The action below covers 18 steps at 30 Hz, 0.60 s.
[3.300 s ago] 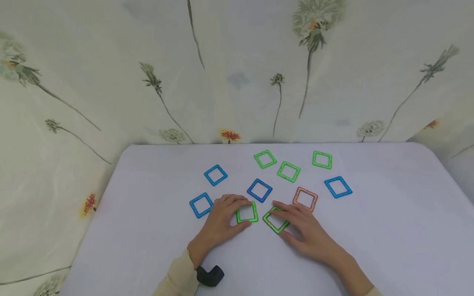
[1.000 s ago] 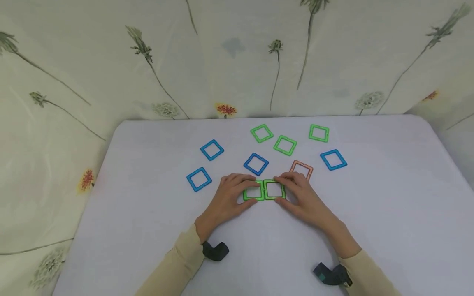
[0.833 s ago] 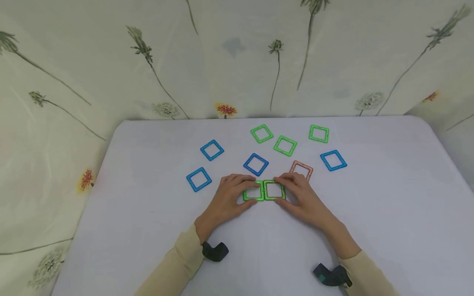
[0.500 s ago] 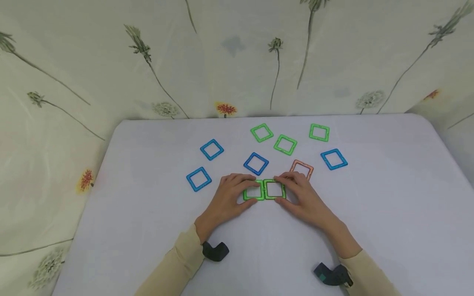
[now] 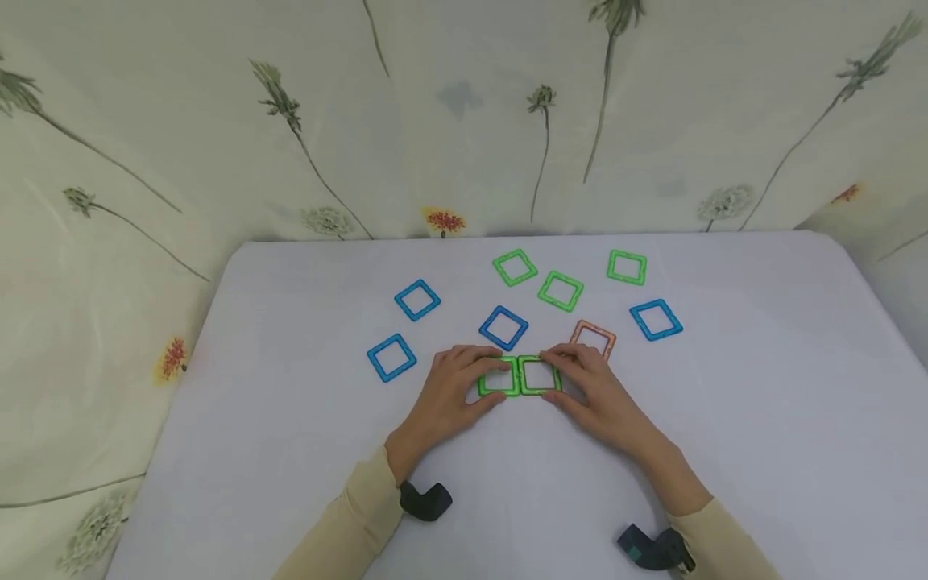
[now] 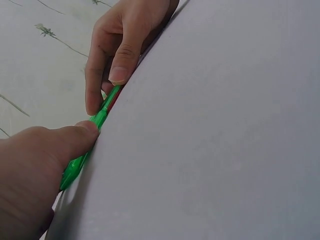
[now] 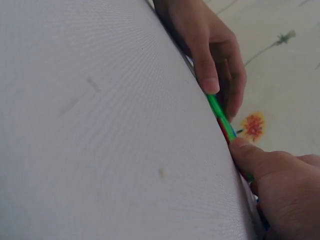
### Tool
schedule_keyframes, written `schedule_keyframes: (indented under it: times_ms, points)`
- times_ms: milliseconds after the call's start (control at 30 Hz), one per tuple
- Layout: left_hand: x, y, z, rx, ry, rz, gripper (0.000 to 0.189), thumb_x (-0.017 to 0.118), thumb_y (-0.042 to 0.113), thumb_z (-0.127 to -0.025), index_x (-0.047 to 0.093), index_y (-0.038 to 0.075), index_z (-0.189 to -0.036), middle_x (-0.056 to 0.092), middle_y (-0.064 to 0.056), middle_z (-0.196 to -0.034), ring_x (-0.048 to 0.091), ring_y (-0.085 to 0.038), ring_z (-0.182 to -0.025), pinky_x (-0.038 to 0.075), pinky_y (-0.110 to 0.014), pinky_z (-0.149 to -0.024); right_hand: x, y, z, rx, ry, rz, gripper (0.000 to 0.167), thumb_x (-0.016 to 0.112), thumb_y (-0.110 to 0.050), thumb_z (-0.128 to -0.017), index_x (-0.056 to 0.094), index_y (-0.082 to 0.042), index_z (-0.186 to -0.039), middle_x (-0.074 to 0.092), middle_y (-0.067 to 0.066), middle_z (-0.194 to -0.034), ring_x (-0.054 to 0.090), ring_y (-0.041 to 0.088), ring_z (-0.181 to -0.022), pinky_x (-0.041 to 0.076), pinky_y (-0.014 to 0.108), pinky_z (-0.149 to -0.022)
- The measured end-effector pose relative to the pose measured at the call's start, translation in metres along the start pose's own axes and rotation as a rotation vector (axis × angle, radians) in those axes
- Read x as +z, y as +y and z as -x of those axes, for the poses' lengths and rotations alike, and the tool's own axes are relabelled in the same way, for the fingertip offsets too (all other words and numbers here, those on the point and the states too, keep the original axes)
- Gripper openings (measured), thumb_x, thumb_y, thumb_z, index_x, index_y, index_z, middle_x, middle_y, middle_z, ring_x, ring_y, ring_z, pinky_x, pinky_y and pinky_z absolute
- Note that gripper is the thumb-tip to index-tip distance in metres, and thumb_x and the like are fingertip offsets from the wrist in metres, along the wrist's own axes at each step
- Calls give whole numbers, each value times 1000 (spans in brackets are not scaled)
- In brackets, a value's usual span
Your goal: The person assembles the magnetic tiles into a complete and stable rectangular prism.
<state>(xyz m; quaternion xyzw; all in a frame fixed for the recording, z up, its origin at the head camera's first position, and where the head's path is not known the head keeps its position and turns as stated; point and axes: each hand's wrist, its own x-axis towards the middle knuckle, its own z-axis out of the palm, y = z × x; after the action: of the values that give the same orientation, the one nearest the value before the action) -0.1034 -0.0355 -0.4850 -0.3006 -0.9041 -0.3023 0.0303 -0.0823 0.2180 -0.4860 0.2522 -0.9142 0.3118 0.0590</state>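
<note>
Two green square magnetic tiles, open frames, lie edge to edge on the white table. My left hand (image 5: 451, 395) pinches the left green tile (image 5: 515, 379) between its thumb at the near edge and fingers at the far edge. In the same way my right hand (image 5: 598, 395) pinches the right green tile (image 5: 534, 392). Both wrist views show the tiles edge-on, low at the tabletop; a thin red strip (image 7: 223, 129) shows along the underside of the right one. Partly behind my right fingers lies an orange square tile (image 5: 606, 348).
Beyond my hands are three green tiles (image 5: 561, 305), a dark blue tile (image 5: 488, 335) and a blue tile (image 5: 667, 334) at the right. Two more blue tiles (image 5: 382, 374) lie left. The white table (image 5: 290, 387) ends at a flower-patterned cloth (image 5: 471, 145).
Over the last few seconds the two green tiles came together, the right one turning square to the left. During the last second the hands hold still; only the head view shifts slightly.
</note>
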Motion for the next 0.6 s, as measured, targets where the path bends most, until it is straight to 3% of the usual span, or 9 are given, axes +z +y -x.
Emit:
schedule_keyframes:
  times_ms: [333, 600]
  points:
    - [-1, 0, 3, -14, -12, -27, 40, 69, 38, -85, 62, 27, -122, 56, 7, -132, 45, -14, -124, 37, -38, -96, 4, -1, 1, 24, -9, -5, 54, 72, -24, -84, 53, -15, -134, 48, 1, -133, 41, 18, -124, 36, 34, -100]
    - [-1, 2, -2, 7, -22, -57, 40, 65, 39, -87, 60, 27, -125, 54, 8, -136, 44, -14, -126, 37, -38, -98, 3, 1, 1, 10, 40, 18, 56, 75, -22, -81, 55, -13, -132, 49, 3, -131, 43, 18, -122, 31, 19, -102]
